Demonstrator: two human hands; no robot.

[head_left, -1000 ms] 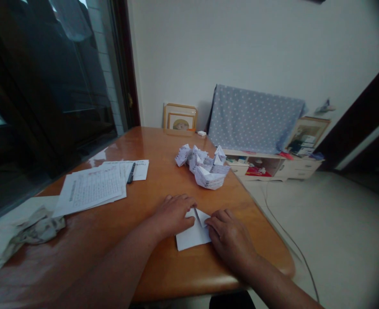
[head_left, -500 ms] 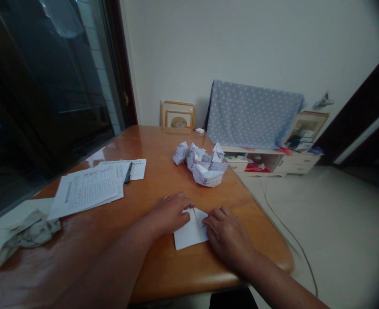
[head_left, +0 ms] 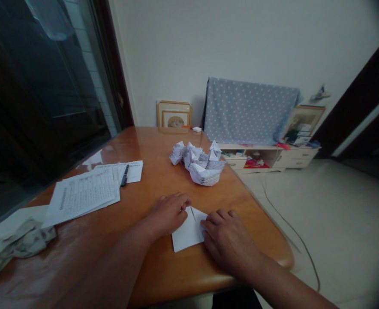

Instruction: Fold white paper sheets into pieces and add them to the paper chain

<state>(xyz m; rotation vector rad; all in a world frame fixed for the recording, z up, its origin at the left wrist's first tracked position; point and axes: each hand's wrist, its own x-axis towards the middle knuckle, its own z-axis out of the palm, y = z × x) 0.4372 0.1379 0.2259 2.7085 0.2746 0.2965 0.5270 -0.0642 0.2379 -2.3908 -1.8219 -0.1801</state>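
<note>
A folded sheet of white paper (head_left: 189, 234) lies flat near the front edge of the table, with a slanted fold line running down from its top. At its upper left edge is my left hand (head_left: 168, 214), fingers curled and thumb resting on the paper. Over the right edge sits my right hand (head_left: 230, 238), its fingertips pinching and pressing the fold there. The undersides of both hands' fingers are hidden. Beyond them stands a cluster of folded paper boats (head_left: 205, 165) made from printed sheets.
Printed sheets (head_left: 83, 193) lie on the wooden table (head_left: 151, 150) at left, with a black pen (head_left: 124, 175) on them. A crumpled cloth (head_left: 31, 238) is at the left edge. The table's rounded right edge drops to the floor, where a cable (head_left: 292, 231) runs.
The right hand has shifted slightly along the paper's right edge, and its fingers lie a little flatter. My left hand stays at the upper left edge. The view has turned slightly right.
</note>
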